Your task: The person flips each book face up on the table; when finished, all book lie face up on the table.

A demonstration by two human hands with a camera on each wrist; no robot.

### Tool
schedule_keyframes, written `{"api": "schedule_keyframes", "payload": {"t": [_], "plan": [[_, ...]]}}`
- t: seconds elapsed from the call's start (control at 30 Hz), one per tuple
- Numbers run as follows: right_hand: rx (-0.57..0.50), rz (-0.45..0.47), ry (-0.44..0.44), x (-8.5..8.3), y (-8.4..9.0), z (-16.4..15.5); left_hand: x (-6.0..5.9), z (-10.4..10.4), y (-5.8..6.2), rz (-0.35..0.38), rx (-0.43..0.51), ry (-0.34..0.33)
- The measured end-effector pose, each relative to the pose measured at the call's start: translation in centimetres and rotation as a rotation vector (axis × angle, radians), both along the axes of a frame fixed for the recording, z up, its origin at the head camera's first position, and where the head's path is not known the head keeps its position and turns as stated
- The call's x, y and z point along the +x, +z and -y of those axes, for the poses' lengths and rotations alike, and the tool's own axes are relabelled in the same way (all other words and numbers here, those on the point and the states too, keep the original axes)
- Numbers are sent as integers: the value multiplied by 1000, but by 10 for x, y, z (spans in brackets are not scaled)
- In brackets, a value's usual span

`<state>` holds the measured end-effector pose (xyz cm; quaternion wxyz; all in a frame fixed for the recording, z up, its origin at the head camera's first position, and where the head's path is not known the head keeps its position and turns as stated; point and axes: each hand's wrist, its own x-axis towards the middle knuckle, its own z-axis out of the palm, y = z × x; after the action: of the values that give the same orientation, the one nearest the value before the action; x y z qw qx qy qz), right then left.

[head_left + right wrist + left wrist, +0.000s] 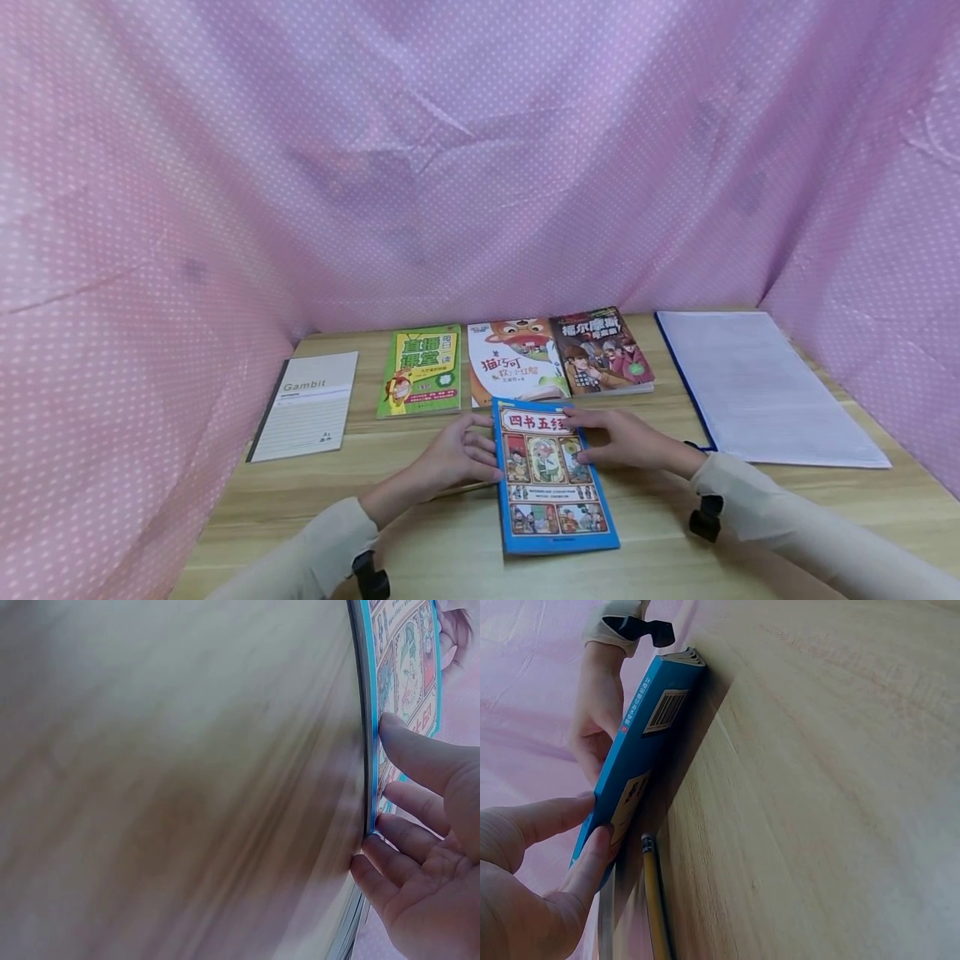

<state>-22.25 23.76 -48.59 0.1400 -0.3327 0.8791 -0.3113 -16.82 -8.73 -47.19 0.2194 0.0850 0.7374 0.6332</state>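
A blue comic-style book (pixel 551 475) with Chinese lettering is between my two hands, its cover facing up. On its left edge, my left hand (pixel 450 454) holds it with bent fingers. The left wrist view shows a thumb and finger at the spine, and the barcoded back cover (pixel 664 711) is visible above the tabletop. Opposite, my right hand (pixel 626 437) grips the upper right edge. Its thumb (pixel 412 754) lies against the front cover in the right wrist view, other fingertips along the page edge.
A pencil (pixel 655 900) lies on the wooden table (pixel 420 542) near my left hand. Behind are a green book (pixel 420 371), a white cat book (pixel 510 358) and a dark detective book (pixel 603 354). A notebook (pixel 303 408) lies left, a clear folder (pixel 772 387) right. Pink dotted cloth (pixel 480 167) surrounds the table.
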Motion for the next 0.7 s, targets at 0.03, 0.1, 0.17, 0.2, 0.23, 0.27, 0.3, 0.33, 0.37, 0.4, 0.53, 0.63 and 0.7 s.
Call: {"api": "schedule_keyframes", "payload": {"t": [0.03,0.1,0.17,0.2,0.23,0.27,0.3,0.33,0.37,0.4,0.53,0.63,0.7], "plan": [[3,-1,-2,0,0,-1,-1,-1,-1,3,0,1],[7,-3,-5,-1,-1,-2,-2,-2,-2,7,4,2],[11,-5,-8,-1,-1,-4,-2,-3,-3,11,8,4],[13,-6,-9,-1,-2,-5,-3,-4,-4,9,8,4],[14,-9,-11,-1,-2,-6,-3,-5,-5,7,7,5],[15,-9,-13,-2,-2,-7,-4,-6,-6,4,6,4],[15,-7,-15,-2,-2,-8,-4,-7,-7,2,4,4],[15,-3,-17,-2,-2,-9,-5,-8,-7,1,2,4],[16,0,-19,-2,-2,-9,-5,-9,-8,-2,0,3],[17,2,-21,-2,-1,-10,-6,-10,-9,-6,-3,2],[37,-8,-24,-3,-1,-13,-7,-12,-11,-10,0,-9],[51,-18,-25,-5,-1,-15,-7,-15,-11,-11,0,-15],[52,-16,-28,-5,-1,-17,-7,-17,-11,-7,1,-15]]}}
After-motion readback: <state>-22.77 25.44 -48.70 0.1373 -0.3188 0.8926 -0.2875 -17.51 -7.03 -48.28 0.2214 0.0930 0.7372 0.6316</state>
